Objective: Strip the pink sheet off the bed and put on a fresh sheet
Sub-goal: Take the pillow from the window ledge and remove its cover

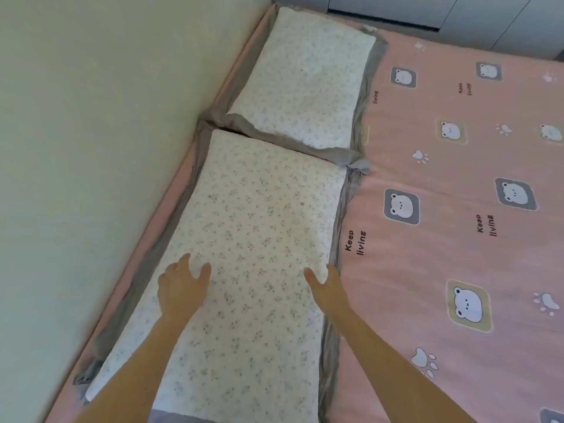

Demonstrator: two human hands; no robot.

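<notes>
A pink sheet (451, 166) printed with bear faces, paw prints and "Keep living" covers the bed. Two white speckled pillows with grey frilled edges lie end to end along the wall side: the near pillow (250, 227) and the far pillow (305, 77). My left hand (181, 288) reaches over the near pillow's left half, fingers spread and relaxed. Over the pillow's right edge, my right hand (328, 288) has its fingers straight. Both hands hold nothing; whether they touch the pillow is unclear. No other sheet is in view.
A pale green wall (91, 148) runs along the bed's left side, tight against the mattress edge. Grey cabinet doors (457, 13) stand beyond the far end of the bed.
</notes>
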